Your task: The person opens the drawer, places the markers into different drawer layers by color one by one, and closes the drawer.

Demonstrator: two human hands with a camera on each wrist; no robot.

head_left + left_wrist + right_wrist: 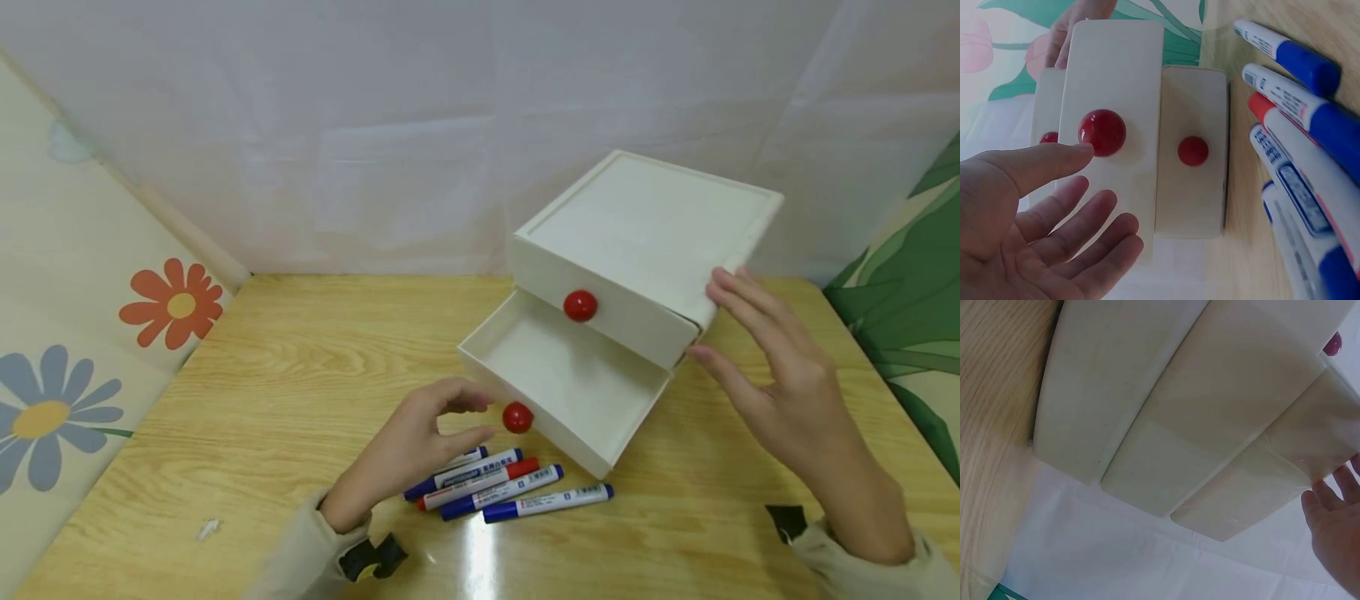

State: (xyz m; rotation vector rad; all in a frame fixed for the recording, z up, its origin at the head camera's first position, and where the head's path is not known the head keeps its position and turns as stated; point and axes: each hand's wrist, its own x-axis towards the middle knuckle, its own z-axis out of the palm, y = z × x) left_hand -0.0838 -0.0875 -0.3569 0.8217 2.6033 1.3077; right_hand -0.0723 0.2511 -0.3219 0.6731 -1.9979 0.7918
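A white drawer cabinet (652, 225) with three tiers stands at an angle on the table. Its middle drawer (577, 358) is pulled out, and its inside looks bare. At that drawer's round red knob (517, 417) is my left hand (408, 442), fingers loosely bent and apart; in the left wrist view the thumb tip overlaps the knob's edge. My right hand (798, 375) rests its fingertips on the cabinet's upper right side, thumb lower near the front corner. The top drawer, with its own red knob (581, 306), and the bottom drawer (1191, 206) are pushed in.
Several whiteboard markers lie in front of the cabinet, among them a red-capped marker (480, 485) and a blue-capped marker (551, 502). A white scrap (208, 528) lies at the table's left. White cloth (375, 167) hangs behind, and flower-printed panels flank both sides.
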